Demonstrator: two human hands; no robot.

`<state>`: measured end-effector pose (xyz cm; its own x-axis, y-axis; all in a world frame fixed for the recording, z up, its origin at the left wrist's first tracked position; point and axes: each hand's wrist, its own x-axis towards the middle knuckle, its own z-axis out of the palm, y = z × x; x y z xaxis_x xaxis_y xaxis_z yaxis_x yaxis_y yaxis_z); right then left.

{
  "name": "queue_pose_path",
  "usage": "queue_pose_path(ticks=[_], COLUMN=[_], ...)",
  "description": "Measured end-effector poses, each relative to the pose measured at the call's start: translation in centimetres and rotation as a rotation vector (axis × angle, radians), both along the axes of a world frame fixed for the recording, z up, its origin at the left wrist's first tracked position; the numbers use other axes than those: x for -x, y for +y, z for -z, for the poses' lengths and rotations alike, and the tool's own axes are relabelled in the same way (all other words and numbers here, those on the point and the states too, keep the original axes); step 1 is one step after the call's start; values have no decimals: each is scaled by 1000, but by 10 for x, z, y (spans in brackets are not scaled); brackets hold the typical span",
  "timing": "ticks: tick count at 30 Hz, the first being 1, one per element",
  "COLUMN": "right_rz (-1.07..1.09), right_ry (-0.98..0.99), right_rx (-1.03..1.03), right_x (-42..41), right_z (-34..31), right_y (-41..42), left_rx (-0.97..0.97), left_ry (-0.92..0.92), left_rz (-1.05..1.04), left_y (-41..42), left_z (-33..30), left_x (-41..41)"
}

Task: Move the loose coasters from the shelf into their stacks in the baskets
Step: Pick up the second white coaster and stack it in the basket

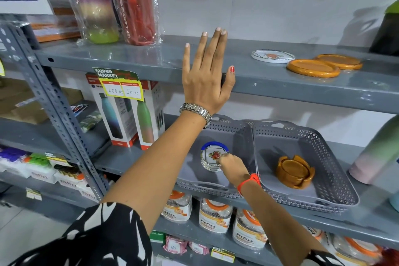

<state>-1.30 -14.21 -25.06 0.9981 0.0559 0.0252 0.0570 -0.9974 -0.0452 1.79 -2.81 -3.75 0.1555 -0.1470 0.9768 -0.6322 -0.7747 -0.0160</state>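
On the upper shelf (133,58) lie a white floral coaster (273,56) and two orange wooden coasters (313,68) (340,61), loose. Below stand two grey baskets. The left basket (216,134) holds a stack of white floral coasters (212,157) in a blue-rimmed holder. The right basket (319,142) holds a stack of wooden coasters (294,171) in a wooden holder. My right hand (232,165) pinches the top white coaster at the stack's right edge. My left hand (207,73) rests flat and spread against the upper shelf's front edge, holding nothing.
Wrapped bottles (112,2) stand at the upper shelf's left. Boxed bottles (127,114) stand left of the baskets, and a pastel bottle (375,153) stands to their right. Jars (216,216) fill the shelf below. A price tag (118,84) hangs from the shelf edge.
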Motion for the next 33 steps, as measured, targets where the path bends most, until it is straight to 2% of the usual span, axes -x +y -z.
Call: queue_pose_path(ticks=[11,15,18,23,25,27,29,33], right_rz=[40,31,-5,-131,-97,-34,85,288], right_ry=[-11,-98,-365,-1178,-1353,-1441,-1336,-770], right_rx=[-26,-149,-210,-423,-462,-425,-395,-473], right_x=[-2,7,31,86,99,102,94,60], right_z=[-5,-18,-46,-128,-169,-208,-245,-301], right_y=[4,10,17,17,10,1,-8,-26], left_rx=[7,10,3,-18,-15,-12,-10,-7], left_ry=[-4,0,15,36,43,51,58,61], left_rz=[-7,0,-2,13,20,29,35,42], left_y=[0,0,1,2,3,3,3,2], left_z=[1,0,0,1,1,2,2,1], left_x=[-2,0,0,2,2,3,4,5])
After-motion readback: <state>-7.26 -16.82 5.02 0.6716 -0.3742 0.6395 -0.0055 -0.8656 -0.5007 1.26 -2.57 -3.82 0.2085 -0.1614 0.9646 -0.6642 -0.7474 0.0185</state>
